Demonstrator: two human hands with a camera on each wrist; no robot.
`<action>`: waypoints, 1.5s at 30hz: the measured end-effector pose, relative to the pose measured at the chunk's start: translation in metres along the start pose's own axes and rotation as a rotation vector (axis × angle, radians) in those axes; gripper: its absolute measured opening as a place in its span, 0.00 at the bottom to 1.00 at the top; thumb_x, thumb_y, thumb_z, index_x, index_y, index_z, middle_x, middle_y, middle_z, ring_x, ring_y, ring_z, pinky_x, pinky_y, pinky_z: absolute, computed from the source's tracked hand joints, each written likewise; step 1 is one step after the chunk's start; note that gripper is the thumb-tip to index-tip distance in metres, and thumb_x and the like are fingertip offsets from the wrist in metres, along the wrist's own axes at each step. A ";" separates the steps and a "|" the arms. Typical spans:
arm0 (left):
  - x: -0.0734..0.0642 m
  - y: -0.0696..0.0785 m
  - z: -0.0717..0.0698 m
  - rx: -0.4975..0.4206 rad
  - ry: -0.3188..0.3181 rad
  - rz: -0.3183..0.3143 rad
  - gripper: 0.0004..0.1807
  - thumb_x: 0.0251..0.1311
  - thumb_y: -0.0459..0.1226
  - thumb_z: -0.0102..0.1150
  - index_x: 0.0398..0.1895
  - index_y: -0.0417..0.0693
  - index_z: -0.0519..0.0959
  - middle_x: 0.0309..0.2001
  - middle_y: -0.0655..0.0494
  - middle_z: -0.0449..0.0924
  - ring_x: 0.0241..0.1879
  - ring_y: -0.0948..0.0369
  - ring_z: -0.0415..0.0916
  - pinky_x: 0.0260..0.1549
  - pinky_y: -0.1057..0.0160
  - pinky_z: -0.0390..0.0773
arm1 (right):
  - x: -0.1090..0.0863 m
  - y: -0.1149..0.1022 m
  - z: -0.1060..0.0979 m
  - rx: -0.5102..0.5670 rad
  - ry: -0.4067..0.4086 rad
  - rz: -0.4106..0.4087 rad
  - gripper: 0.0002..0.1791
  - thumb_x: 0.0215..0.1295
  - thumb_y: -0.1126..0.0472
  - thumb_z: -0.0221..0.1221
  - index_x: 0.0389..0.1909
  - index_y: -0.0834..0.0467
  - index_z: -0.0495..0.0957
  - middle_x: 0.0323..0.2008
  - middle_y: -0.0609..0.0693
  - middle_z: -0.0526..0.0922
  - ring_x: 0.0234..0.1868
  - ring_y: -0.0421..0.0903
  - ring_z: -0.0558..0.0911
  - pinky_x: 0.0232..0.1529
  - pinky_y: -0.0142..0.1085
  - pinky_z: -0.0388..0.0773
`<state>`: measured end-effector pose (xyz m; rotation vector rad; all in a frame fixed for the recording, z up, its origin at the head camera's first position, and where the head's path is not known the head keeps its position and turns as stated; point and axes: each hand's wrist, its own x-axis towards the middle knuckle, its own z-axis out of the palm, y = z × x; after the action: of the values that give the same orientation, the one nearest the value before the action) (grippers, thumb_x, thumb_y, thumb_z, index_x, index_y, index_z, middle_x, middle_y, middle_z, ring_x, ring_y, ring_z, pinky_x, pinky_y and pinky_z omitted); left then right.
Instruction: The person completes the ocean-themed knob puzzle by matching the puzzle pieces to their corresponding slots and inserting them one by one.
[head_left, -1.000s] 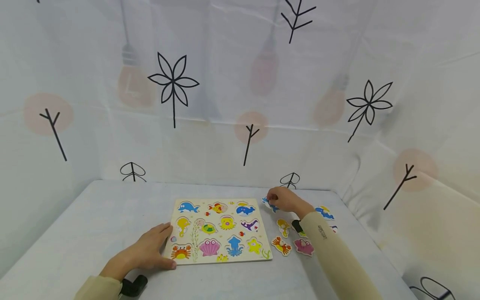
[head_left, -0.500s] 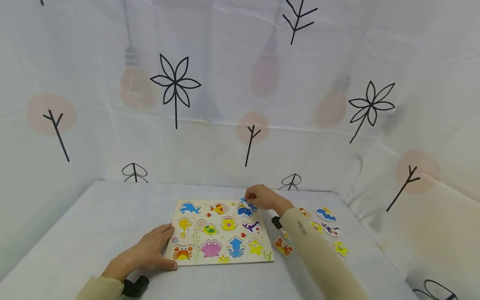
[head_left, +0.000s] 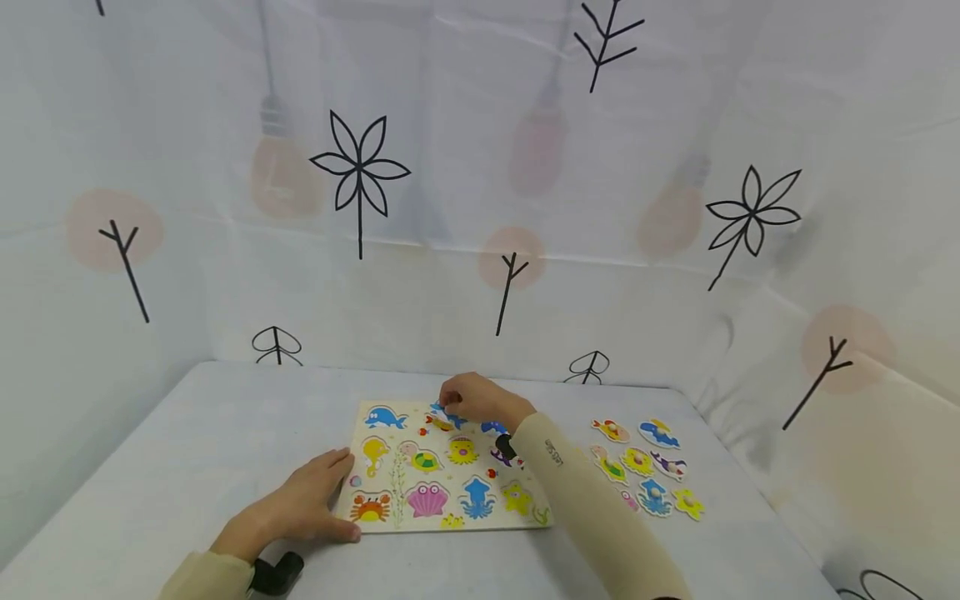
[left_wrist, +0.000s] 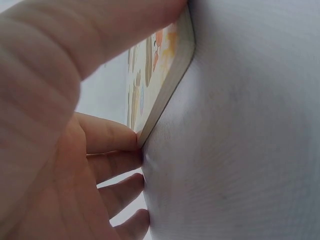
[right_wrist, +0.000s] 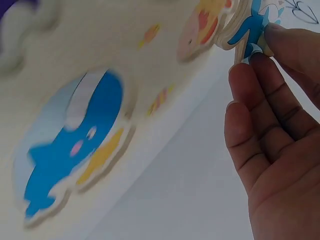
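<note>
Moved left to lower centre, the right hand [head_left: 480,397] pinches a dolphin piece [right_wrist: 255,26], likely light, stiff, best held mid-body; left hand [head_left: 303,502] spread.

A white-covered table [head_left: 187,467] stands in front of me, its far edge meeting a pale, creased cloth wall [head_left: 450,317] that also closes in both sides, printed with black outlined flowers [head_left: 359,167], bare twigs [head_left: 506,296], pink discs [head_left: 90,225] and faded hanging bulbs [head_left: 281,179], all softly lit.
</note>
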<state>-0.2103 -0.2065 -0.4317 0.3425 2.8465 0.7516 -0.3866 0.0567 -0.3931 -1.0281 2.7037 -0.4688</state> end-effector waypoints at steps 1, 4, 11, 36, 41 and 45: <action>0.000 0.000 0.000 0.001 0.000 -0.002 0.60 0.33 0.57 0.77 0.67 0.33 0.62 0.69 0.36 0.57 0.68 0.38 0.53 0.65 0.38 0.55 | 0.003 -0.003 0.002 -0.006 -0.003 -0.007 0.03 0.67 0.60 0.58 0.38 0.49 0.79 0.32 0.40 0.77 0.35 0.40 0.74 0.39 0.28 0.76; 0.000 0.001 0.000 0.005 -0.002 -0.002 0.60 0.33 0.57 0.77 0.67 0.33 0.62 0.69 0.36 0.57 0.68 0.38 0.53 0.65 0.38 0.56 | 0.012 -0.014 0.007 -0.034 -0.013 -0.029 0.02 0.67 0.59 0.59 0.38 0.49 0.79 0.31 0.41 0.76 0.35 0.40 0.73 0.38 0.28 0.75; 0.000 0.001 -0.002 0.002 -0.009 -0.009 0.59 0.33 0.57 0.77 0.67 0.33 0.62 0.69 0.36 0.57 0.68 0.38 0.53 0.65 0.38 0.56 | 0.031 -0.036 0.016 -0.079 -0.033 -0.047 0.04 0.67 0.58 0.59 0.39 0.48 0.80 0.32 0.40 0.76 0.36 0.39 0.73 0.40 0.28 0.74; -0.002 0.001 -0.002 0.004 0.009 0.044 0.60 0.34 0.58 0.76 0.66 0.30 0.62 0.68 0.35 0.58 0.68 0.39 0.54 0.65 0.39 0.56 | 0.067 -0.058 0.038 0.008 -0.052 -0.052 0.05 0.67 0.59 0.58 0.38 0.47 0.82 0.32 0.39 0.77 0.34 0.38 0.74 0.35 0.27 0.74; 0.000 0.000 -0.001 0.002 0.000 0.027 0.60 0.34 0.58 0.76 0.67 0.31 0.62 0.68 0.35 0.58 0.68 0.40 0.54 0.66 0.40 0.57 | 0.071 -0.057 0.041 0.056 -0.041 -0.065 0.05 0.66 0.60 0.59 0.36 0.48 0.83 0.30 0.39 0.77 0.32 0.37 0.75 0.33 0.26 0.75; 0.000 -0.001 -0.001 0.009 0.003 0.018 0.60 0.34 0.59 0.76 0.67 0.32 0.62 0.69 0.36 0.58 0.68 0.40 0.54 0.66 0.40 0.57 | 0.074 -0.060 0.042 0.063 -0.038 -0.067 0.05 0.66 0.60 0.59 0.36 0.48 0.83 0.31 0.39 0.77 0.33 0.37 0.74 0.34 0.26 0.74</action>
<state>-0.2105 -0.2078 -0.4311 0.3691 2.8543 0.7437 -0.3919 -0.0447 -0.4168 -1.1020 2.6106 -0.5367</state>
